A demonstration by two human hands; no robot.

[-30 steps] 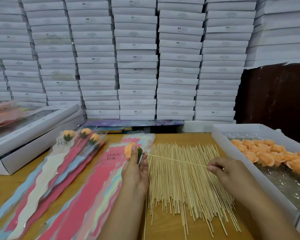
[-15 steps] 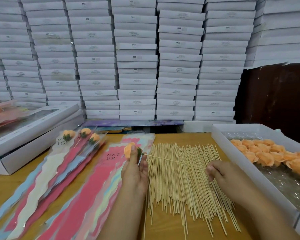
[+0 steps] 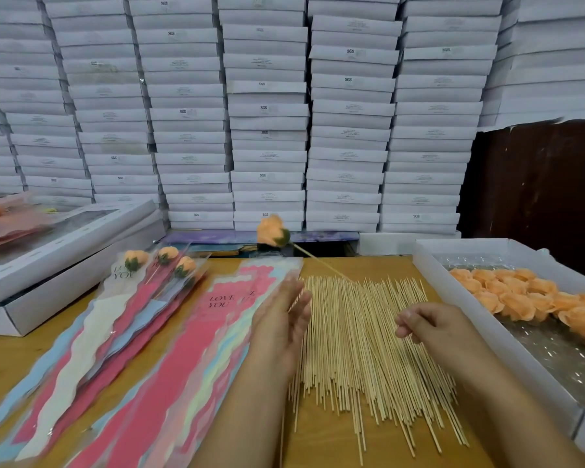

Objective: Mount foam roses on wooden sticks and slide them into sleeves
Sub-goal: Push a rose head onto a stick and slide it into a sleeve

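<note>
An orange foam rose (image 3: 272, 231) with a green base sits on the tip of a thin wooden stick (image 3: 321, 265), raised above the table's far edge. My right hand (image 3: 433, 329) pinches the stick's lower end over the pile of loose sticks (image 3: 362, 359). With straight fingers and blurred, my left hand (image 3: 281, 315) hovers between the sticks and the stack of pink and blue "LOVE YOU" sleeves (image 3: 190, 349), holding nothing. Three sleeved roses (image 3: 168, 255) lie further left.
A white tray (image 3: 433, 275) at the right holds several loose orange roses (image 3: 520, 298). A flat white box (image 3: 65, 251) lies at the left. Stacks of white boxes (image 3: 267, 113) wall off the back of the wooden table (image 3: 328, 444).
My left hand has let go of the rose and opened. My right hand has swung the stick up, so the rose has risen from the sleeve stack toward the table's far edge.
</note>
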